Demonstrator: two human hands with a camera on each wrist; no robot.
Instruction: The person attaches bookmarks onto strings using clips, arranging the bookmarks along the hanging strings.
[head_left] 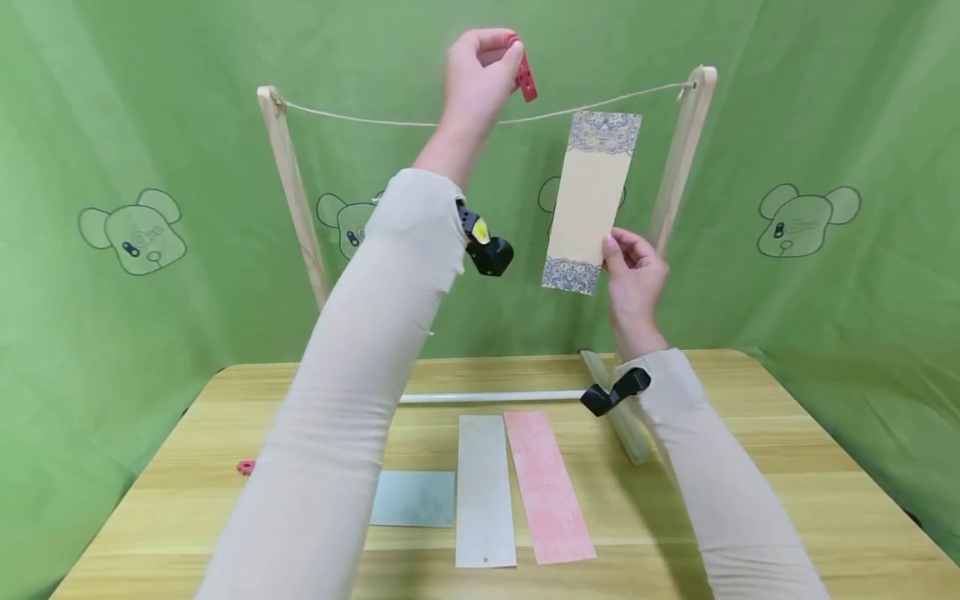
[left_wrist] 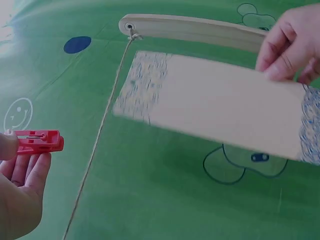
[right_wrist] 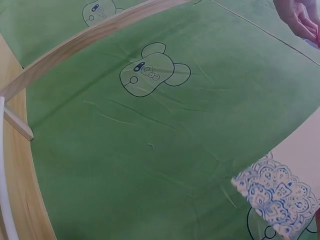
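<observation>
In the head view my left hand (head_left: 480, 83) is raised above the string (head_left: 360, 121) and pinches a red clothespin (head_left: 527, 77) between thumb and fingers. The same clothespin (left_wrist: 40, 141) shows at the left of the left wrist view. My right hand (head_left: 637, 275) pinches the lower right edge of a cream paper strip (head_left: 588, 200) with blue lace patterns at both ends. The strip is held nearly upright, slightly tilted, its top edge close to the string. In the right wrist view only a patterned end of the strip (right_wrist: 280, 197) shows at the lower right.
Wooden posts (head_left: 295, 200) hold the string at both ends. On the table (head_left: 787, 467) lie a blue card (head_left: 414, 498), a pale grey strip (head_left: 485, 492) and a pink strip (head_left: 550, 487). A small red object (head_left: 245, 467) sits at the left. A white rod (head_left: 487, 397) crosses behind.
</observation>
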